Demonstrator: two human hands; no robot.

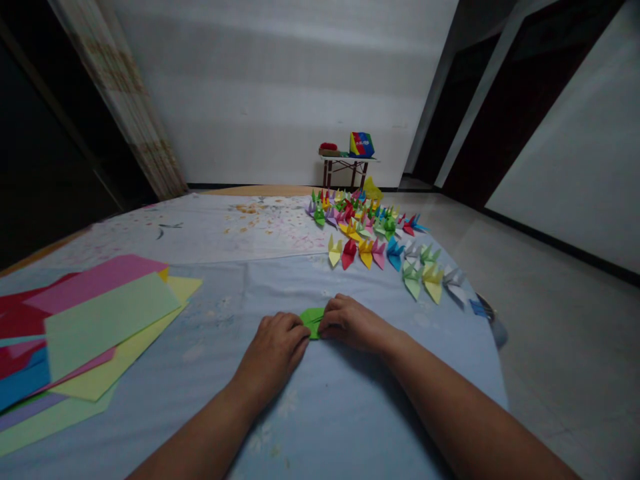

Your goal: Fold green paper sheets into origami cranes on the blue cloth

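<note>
A small folded piece of green paper (313, 320) lies on the light blue cloth (325, 413) in front of me. My left hand (275, 347) rests on its left side with fingers curled, fingertips pressing the paper. From the right, my right hand (350, 323) pinches the paper's other edge, fingers closed over it. Most of the paper is hidden beneath both hands.
Several coloured paper sheets (95, 320) lie stacked at the left. Many folded paper cranes (370, 230) stand in rows at the far right of the cloth. A small stool with a colourful box (361, 144) stands by the white wall. The cloth's right edge drops to the floor.
</note>
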